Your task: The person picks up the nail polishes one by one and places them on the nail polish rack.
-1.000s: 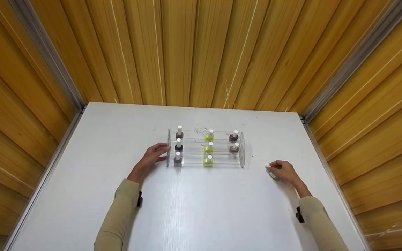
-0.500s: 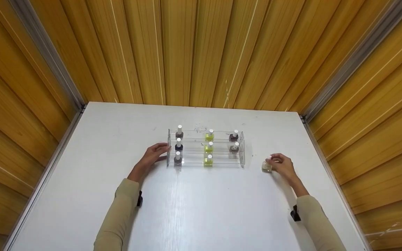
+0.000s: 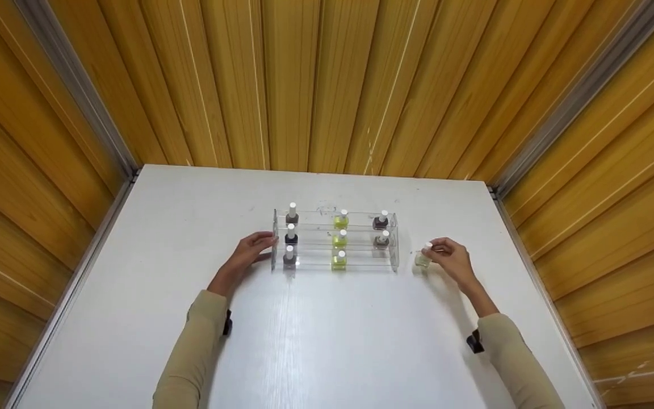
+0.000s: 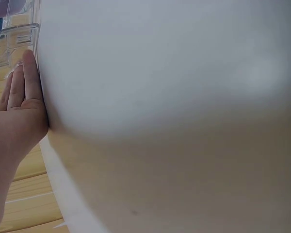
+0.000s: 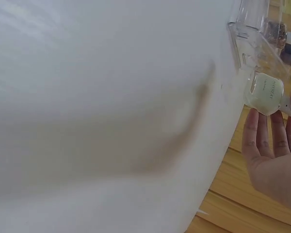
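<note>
A clear three-tier acrylic rack (image 3: pixel 315 265) stands on the white table, with nail polish bottles on its left, middle and right. My left hand (image 3: pixel 250 250) touches the rack's left side panel, and its fingers look straight in the left wrist view. To the right of the rack, my right hand (image 3: pixel 455 262) pinches a nail polish bottle (image 5: pixel 267 93) by its white cap. This bottle is pale, nearly clear, with printed lettering, and hangs upright beside the rack's right end panel. In the right wrist view the thumb and cap are partly cut off by the frame edge.
Dark bottles (image 3: pixel 289 258) fill the rack's left column and yellow ones (image 3: pixel 339 262) the middle. Two dark bottles (image 3: pixel 381 223) stand at the right on the upper tiers. Wood-patterned walls (image 3: pixel 315 85) border the table (image 3: pixel 327 341) at the back and sides.
My right hand has brought the pale nail polish bottle left and away from me, toward the rack, turning it from tilted to upright. The left hand stays at the rack's side.
</note>
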Demonstrator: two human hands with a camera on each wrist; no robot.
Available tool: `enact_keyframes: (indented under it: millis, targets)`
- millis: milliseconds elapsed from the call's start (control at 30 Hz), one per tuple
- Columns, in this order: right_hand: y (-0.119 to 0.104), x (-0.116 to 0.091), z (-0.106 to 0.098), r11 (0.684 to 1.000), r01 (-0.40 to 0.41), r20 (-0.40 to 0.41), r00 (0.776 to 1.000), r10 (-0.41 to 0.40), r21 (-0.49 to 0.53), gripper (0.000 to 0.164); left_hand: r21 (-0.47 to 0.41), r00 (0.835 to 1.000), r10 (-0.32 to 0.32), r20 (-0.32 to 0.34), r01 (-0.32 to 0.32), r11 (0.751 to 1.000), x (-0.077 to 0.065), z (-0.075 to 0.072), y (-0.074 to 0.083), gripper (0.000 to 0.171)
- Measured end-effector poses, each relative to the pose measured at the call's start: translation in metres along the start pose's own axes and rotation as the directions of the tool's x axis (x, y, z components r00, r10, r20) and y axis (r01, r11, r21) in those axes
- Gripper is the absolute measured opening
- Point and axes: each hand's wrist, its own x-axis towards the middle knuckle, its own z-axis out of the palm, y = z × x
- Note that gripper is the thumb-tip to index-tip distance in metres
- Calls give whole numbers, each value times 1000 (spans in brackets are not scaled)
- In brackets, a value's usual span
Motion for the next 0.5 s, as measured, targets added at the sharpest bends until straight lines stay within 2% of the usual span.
enact_keyframes:
  millis: [333, 500]
  targets:
    - [-35, -5, 19, 997, 54, 57, 997, -51, -48, 38, 22, 1000, 21, 22, -22, 1000, 0, -1, 1, 54]
    - [-40, -4, 26, 996, 68, 94, 994, -63, -51, 38, 37, 1000, 25, 5, -25, 999, 0, 1, 1, 53]
